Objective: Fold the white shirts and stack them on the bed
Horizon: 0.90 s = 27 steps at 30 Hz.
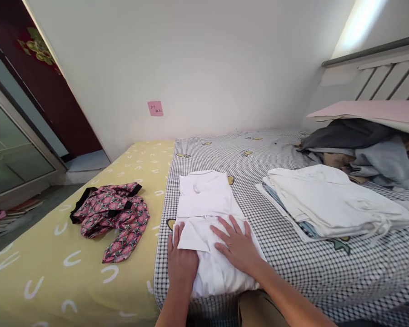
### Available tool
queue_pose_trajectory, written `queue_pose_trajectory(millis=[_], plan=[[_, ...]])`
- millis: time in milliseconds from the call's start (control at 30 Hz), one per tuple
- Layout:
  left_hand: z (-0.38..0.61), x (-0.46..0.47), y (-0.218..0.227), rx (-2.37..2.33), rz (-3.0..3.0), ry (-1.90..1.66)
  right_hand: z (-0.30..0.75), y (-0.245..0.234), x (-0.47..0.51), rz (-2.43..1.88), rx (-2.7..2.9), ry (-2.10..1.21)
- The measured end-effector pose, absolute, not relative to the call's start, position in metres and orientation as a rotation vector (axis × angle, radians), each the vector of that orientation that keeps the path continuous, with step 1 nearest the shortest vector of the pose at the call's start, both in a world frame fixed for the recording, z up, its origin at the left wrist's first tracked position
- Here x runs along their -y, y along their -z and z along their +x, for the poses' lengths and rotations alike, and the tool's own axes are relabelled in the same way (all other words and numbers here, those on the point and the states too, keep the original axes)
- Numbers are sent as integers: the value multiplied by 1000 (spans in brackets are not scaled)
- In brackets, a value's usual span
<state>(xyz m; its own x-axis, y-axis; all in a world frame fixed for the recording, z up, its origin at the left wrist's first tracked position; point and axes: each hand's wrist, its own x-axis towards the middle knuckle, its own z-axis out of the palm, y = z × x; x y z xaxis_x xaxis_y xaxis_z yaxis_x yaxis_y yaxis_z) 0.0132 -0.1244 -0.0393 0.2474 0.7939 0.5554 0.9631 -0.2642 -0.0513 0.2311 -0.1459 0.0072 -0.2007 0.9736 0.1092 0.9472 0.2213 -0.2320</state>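
Observation:
A white shirt (204,200) lies folded into a long narrow shape on the checked bedding, its near half bulkier and wrinkled. My right hand (236,247) rests palm down on this near half, fingers spread wide. At the shirt's left edge lies my left hand (183,261), its visible fingers stretched forward. A pointed white flap of the cloth covers part of that hand, so some of its fingers are hidden. Both hands touch the fabric and press it flat.
A stack of folded white clothes (313,200) lies to the right. Behind it, dark and grey clothes (378,150) are heaped under a pink board (371,110). On the yellow sheet (71,272) to the left is a crumpled pink patterned garment (119,213). A wall (225,68) bounds the bed's far side.

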Motion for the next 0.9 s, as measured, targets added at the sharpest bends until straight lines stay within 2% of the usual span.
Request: queue_pose_trajectory(millis=[267,533,700,900], plan=[[14,127,18,1752,-2225,503,233,-5,137,-1821,2252,-270],[22,101,-61,1900,-2461,347,235,-5,134,-1726,2185,-386],[42,87,-80,1930,-2503,580,233,-4,134,-1705,2159,-387],[17,88,-69,2156,-2158,915,233,-3,135,-1671,2128,-400]])
